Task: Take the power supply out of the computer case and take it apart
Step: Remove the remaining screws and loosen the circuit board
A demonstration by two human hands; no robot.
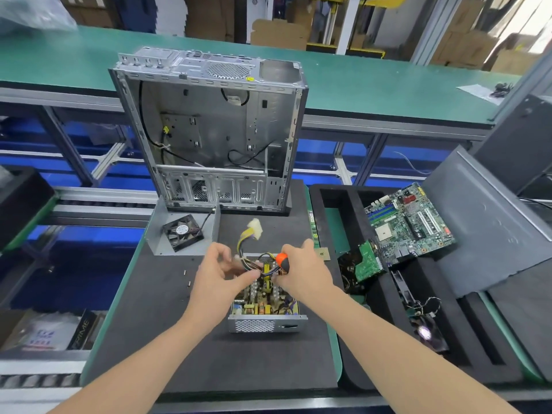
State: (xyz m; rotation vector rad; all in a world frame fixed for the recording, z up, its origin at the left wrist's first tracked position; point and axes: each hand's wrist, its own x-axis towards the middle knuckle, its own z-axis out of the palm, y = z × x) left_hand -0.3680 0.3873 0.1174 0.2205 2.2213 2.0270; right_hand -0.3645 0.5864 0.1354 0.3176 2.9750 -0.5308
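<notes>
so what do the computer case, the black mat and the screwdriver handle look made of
Computer case: bare sheet metal, likely steel; dull grey sheen, stamped slots.
Mat: probably foam or rubber; matte black, no glare.
Screwdriver handle: seemingly plastic or rubber; smooth orange and black.

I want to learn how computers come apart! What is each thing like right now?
Computer case: standing upright, side open, mostly emptied.
Power supply: on the mat, cover off, board showing.
Cover: lying apart, fan inside.
Left hand: pinches the wires.
Right hand: holds the screwdriver.
Motherboard: out, leaning in the foam tray.
</notes>
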